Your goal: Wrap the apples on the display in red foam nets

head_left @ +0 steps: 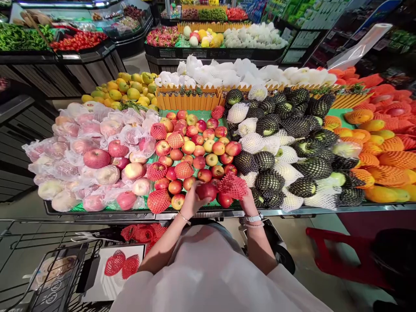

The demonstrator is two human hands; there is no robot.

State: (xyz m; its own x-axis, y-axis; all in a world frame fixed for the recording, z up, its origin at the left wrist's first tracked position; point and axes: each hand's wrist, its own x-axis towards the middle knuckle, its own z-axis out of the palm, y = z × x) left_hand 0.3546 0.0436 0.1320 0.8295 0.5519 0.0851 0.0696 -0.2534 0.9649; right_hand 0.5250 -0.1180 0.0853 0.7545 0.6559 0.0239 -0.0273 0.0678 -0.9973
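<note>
My left hand [192,200] is closed round a dark red apple [207,190] at the front edge of the fruit stand. My right hand [247,200] grips a red foam net sleeve [232,185] right beside that apple, the net's open end turned towards it. Both hands hover over a green mat [212,203] covered with loose red and yellow apples [198,149], some wrapped in red nets [158,201]. I wear a bracelet on the left wrist and a watch on the right.
Bagged pink apples [97,151] lie to the left, dark and white netted fruit [286,147] to the right, orange-netted fruit [383,143] beyond. A cart [55,277] with spare red nets [121,264] stands at lower left. A red stool [338,255] sits lower right.
</note>
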